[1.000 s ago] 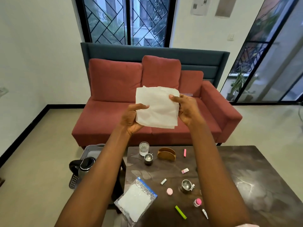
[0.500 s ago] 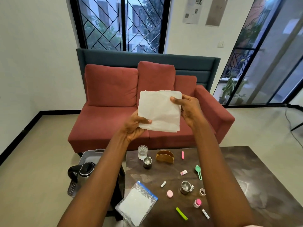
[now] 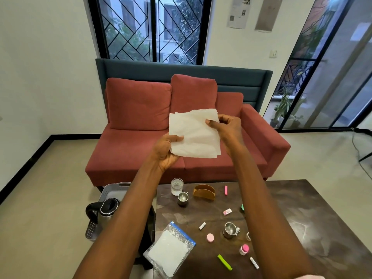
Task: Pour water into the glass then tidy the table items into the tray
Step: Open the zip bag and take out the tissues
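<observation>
Napkin [image 3: 194, 135] lowered, layered, creased, translucent white

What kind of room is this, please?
Most likely a home living room: a red sofa stands under a barred window, with a low dark table in front, holding small household items.

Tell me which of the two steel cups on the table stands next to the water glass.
The far steel cup, just in front of the water glass. The other steel cup sits nearer the person, among the small items.
</observation>
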### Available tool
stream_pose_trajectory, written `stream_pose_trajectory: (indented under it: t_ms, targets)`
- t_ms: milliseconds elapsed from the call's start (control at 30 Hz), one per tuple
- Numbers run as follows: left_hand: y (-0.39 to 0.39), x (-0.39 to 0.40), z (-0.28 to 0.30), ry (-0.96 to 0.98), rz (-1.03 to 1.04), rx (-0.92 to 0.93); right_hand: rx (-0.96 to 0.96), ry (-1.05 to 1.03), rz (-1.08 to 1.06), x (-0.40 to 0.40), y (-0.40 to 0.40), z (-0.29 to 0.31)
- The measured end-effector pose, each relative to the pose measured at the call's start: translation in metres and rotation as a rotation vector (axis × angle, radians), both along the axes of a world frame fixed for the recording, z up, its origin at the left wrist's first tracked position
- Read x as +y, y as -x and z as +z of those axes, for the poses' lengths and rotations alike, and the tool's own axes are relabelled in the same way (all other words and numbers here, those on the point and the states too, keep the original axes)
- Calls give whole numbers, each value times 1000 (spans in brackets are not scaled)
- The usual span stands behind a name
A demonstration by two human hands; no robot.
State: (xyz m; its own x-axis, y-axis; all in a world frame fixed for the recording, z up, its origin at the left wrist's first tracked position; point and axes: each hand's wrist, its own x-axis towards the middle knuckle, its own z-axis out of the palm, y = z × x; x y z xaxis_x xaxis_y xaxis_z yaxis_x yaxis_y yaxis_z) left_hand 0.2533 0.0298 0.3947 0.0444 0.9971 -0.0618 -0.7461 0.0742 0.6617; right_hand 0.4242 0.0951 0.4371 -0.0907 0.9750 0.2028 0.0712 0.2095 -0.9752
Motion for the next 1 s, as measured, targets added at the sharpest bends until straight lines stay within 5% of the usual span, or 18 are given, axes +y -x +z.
stream_pose_trajectory:
  t_ms: [367, 600, 1000]
  targets:
    - [3, 3, 10, 62, 114, -26, -633, -785, -294, -29, 44, -11]
    - [11, 3, 22, -18, 146, -292, -678, -852, -143, -49, 65, -23]
    - [35, -7, 16, -54, 211, -255, -663, -825, -15, -65, 80, -30]
